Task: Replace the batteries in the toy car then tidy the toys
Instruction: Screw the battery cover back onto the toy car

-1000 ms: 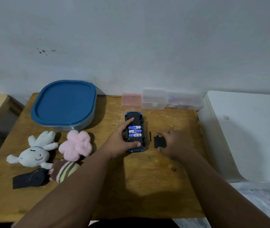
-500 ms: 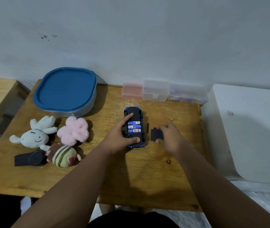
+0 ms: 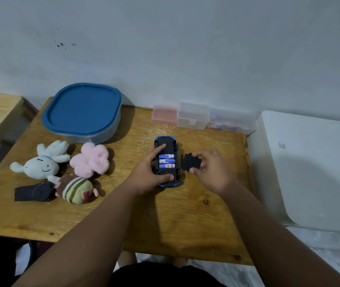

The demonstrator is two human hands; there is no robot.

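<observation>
A blue toy car (image 3: 166, 141) lies upside down in the middle of the wooden table (image 3: 165, 220), its battery bay uncovered with three batteries (image 3: 166, 161) inside. My left hand (image 3: 147, 175) grips the car, index finger on its far end and thumb on its near end. Just right of the car, my right hand (image 3: 212, 171) pinches the black battery cover (image 3: 192, 162) and holds it slightly above the table. At the left lie a white plush (image 3: 38, 162), a pink plush (image 3: 90, 159) and a striped plush (image 3: 75, 189).
A blue-lidded container (image 3: 82, 111) stands at the back left. Three small plastic boxes, one pink (image 3: 164, 114) and two clear (image 3: 193, 116), line the wall. A black object (image 3: 32, 191) lies front left. A white appliance (image 3: 314, 168) borders the table's right edge.
My right hand has picked the black cover up from the table and brought it closer to the car. My left hand stays on the car. The camera has tilted down.
</observation>
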